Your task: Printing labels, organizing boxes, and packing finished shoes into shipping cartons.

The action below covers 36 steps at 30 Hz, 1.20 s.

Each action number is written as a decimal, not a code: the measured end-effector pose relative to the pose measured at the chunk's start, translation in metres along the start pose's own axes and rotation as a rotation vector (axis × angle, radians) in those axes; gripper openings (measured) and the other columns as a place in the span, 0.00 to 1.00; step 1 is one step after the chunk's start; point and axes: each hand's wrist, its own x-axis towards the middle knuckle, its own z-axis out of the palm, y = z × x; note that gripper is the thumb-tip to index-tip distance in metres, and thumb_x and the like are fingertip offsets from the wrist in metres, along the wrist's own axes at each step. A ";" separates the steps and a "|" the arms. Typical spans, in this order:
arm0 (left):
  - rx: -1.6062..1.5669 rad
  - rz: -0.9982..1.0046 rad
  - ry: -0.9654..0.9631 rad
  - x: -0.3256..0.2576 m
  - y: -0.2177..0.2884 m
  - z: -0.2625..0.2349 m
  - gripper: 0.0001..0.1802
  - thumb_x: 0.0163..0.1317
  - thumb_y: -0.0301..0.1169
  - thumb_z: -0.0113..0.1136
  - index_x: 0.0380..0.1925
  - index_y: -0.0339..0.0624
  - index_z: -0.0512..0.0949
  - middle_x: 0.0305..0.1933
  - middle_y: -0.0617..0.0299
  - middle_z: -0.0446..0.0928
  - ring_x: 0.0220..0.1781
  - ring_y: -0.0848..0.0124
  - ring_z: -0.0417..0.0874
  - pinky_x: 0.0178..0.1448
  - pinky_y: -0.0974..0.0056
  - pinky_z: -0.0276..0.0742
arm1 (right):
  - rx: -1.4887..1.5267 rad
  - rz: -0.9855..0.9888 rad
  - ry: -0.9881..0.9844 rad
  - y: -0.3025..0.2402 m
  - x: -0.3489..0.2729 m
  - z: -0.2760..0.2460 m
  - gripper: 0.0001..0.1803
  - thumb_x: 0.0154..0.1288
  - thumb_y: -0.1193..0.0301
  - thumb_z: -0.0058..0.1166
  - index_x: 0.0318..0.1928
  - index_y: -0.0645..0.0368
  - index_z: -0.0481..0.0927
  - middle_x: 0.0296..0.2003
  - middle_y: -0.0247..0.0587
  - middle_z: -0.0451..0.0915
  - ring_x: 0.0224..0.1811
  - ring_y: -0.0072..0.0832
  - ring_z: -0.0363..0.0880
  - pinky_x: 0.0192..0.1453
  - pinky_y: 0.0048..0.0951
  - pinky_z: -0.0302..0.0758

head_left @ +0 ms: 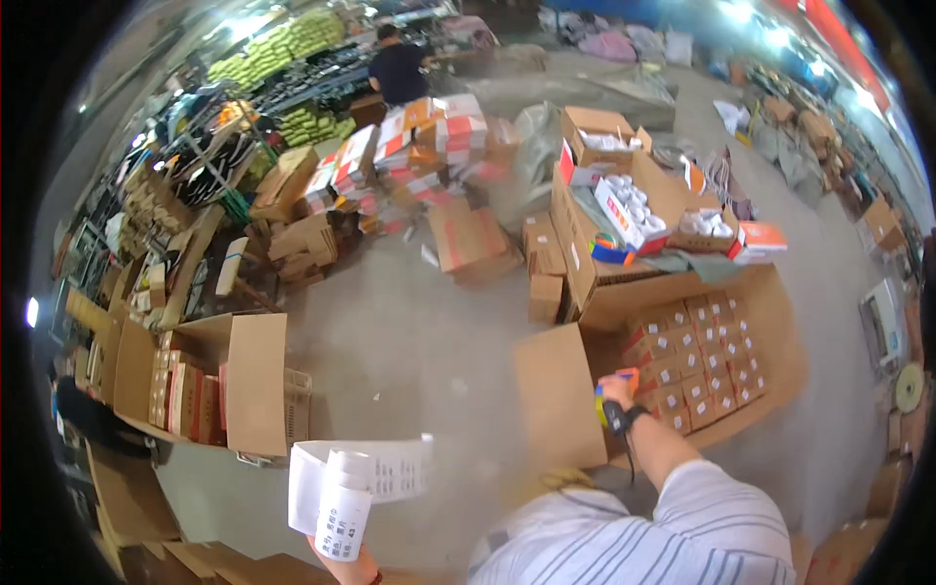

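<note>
At the lower left, my left hand point(359, 567) is closed around a roll of white printed labels point(341, 507). A loose strip of it stretches out to the right, and the roll hides most of my fingers. My right hand point(616, 392) reaches over the inner edge of a large open carton point(770, 390), gripping a small orange and yellow tool point(629, 376) whose exact kind I cannot make out. A black device with a cord sits on my right wrist. Inside that carton stand rows of small brown boxes point(692, 356), several with white labels on top.
Left of me is another open carton point(257, 385) with reddish boxes inside. Beyond the right carton, boxes of white rolled items point(632, 205) sit beside a blue, yellow and orange object point(611, 251). Stacked orange-white boxes point(429, 127) and a person in dark clothes point(398, 70) are farther back.
</note>
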 end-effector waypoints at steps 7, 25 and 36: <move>0.185 0.006 -0.040 0.175 -0.008 -0.012 0.23 0.59 0.35 0.51 0.54 0.45 0.62 0.50 0.62 0.69 0.50 0.67 0.72 0.47 0.61 0.73 | 0.035 0.377 0.017 -0.178 0.072 0.086 0.12 0.50 0.77 0.47 0.34 0.55 0.81 0.36 0.43 0.80 0.39 0.34 0.78 0.46 0.30 0.72; 0.207 -0.410 -0.548 0.538 -0.129 0.383 0.21 0.59 0.34 0.51 0.52 0.45 0.64 0.48 0.59 0.71 0.45 0.65 0.76 0.43 0.62 0.76 | -0.086 0.829 0.695 -0.162 0.319 0.030 0.19 0.54 0.56 0.47 0.35 0.60 0.80 0.35 0.53 0.78 0.40 0.44 0.77 0.46 0.37 0.72; 0.831 -0.329 -0.733 0.535 -0.218 0.528 0.22 0.62 0.28 0.47 0.55 0.36 0.61 0.52 0.54 0.70 0.50 0.64 0.72 0.54 0.62 0.68 | -0.141 1.740 0.864 -0.113 0.467 0.024 0.23 0.52 0.52 0.50 0.39 0.56 0.79 0.42 0.51 0.72 0.40 0.40 0.76 0.45 0.37 0.73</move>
